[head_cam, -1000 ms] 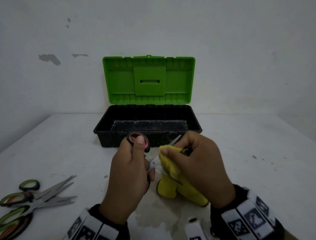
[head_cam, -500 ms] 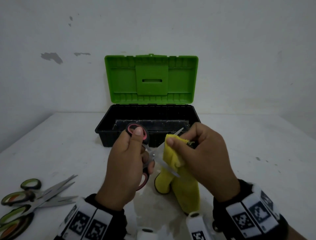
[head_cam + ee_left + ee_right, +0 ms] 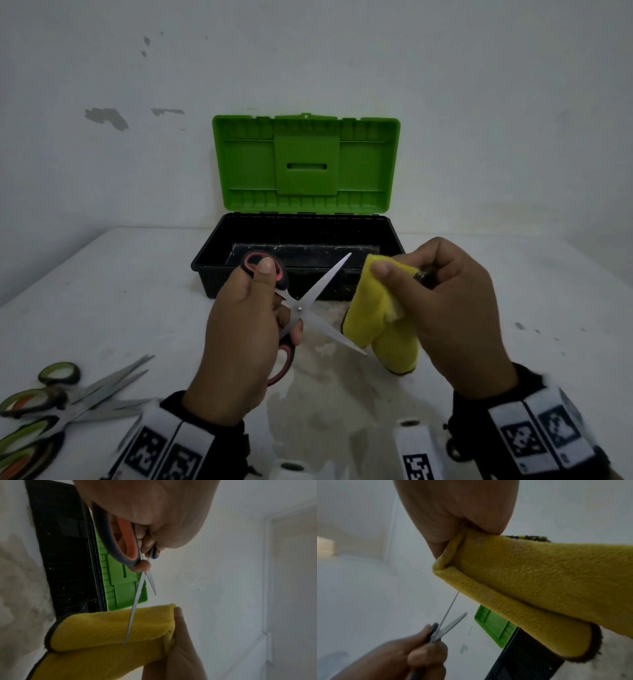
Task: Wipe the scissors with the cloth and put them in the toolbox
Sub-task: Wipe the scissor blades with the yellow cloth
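My left hand (image 3: 275, 303) grips the scissors (image 3: 325, 281) by their black-and-pink handles, thumb through the upper loop, blades spread wide in an X. My right hand (image 3: 400, 274) pinches the folded yellow cloth (image 3: 370, 315) just right of the blades. The upper blade's tip is bare beside the cloth. The lower blade's tip reaches the cloth's edge, and in the left wrist view that blade (image 3: 135, 609) lies across the cloth (image 3: 102, 628). The black toolbox (image 3: 212, 270) stands open behind the hands, with its green lid (image 3: 305, 164) upright.
Several other scissors (image 3: 68, 404) with green and orange handles lie on the white table (image 3: 137, 291) at the near left. A damp stain marks the table under my hands. A white wall rises right behind the toolbox.
The blades have spread wider. My right hand has drawn the cloth rightward off the upper blade, which now shows bare. Both hands sit a little higher in the view.
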The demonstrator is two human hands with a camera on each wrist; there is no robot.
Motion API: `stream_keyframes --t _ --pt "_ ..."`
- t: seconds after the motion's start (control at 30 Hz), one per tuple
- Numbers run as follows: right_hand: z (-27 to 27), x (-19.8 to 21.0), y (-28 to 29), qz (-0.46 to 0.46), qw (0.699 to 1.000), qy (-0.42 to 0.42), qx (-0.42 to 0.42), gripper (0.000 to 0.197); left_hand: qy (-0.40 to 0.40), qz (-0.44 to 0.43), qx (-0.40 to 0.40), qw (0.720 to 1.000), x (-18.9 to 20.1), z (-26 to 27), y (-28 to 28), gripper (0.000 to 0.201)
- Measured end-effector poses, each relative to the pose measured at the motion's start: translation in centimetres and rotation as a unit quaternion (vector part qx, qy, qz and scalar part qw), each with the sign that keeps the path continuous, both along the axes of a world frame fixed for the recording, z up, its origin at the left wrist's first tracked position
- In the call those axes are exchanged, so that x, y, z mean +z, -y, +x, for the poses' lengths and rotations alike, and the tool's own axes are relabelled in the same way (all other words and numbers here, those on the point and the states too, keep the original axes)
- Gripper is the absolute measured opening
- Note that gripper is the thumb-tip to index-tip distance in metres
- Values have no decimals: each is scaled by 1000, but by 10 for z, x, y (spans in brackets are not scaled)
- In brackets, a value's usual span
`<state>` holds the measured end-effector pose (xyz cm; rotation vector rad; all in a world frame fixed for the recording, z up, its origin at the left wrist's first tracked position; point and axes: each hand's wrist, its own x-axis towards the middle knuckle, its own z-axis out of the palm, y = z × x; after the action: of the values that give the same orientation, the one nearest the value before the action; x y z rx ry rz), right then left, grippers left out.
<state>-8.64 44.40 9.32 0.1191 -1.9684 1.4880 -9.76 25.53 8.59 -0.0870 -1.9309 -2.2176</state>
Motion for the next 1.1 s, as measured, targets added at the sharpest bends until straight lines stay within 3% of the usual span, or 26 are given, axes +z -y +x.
stream_keyframes --t 0.13,0.23,0.43,0.6,0.77,0.97,1.1 --pt "8 -7 22 118 992 -21 40 24 -67 -74 -1 995 1 7 -8 33" --pt "12 -14 35 154 987 -29 42 23 -144 -162 16 976 1 14 -12 33" --pt "7 -8 33 69 997 -11 -30 27 -261 -251 64 930 -4 14 -15 35" --pt "18 -5 39 70 997 -19 7 27 -309 -295 93 900 -7 16 -17 34" --pt "6 1 21 28 997 -15 -76 31 -330 -299 105 889 -10 19 -20 30" --pt "12 -2 27 46 999 -1 -16 28 -345 -315 112 877 -9 20 -17 34" --pt "-3 0 8 17 998 4 -64 32 -357 -332 104 867 -13 22 -15 34"
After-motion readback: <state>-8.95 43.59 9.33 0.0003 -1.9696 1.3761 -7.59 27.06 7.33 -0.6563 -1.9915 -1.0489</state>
